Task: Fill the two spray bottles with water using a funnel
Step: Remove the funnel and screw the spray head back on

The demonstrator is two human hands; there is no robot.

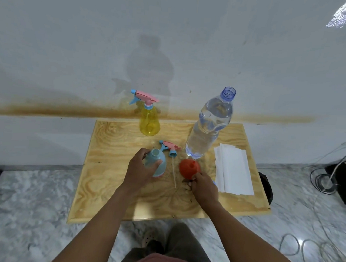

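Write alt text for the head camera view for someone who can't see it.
A person's left hand grips an open blue bottle on a wooden table while the right hand holds an orange funnel. Its spray head lies beside it; behind stand a capped yellow bottle and an open water bottle, with paper towels at right.
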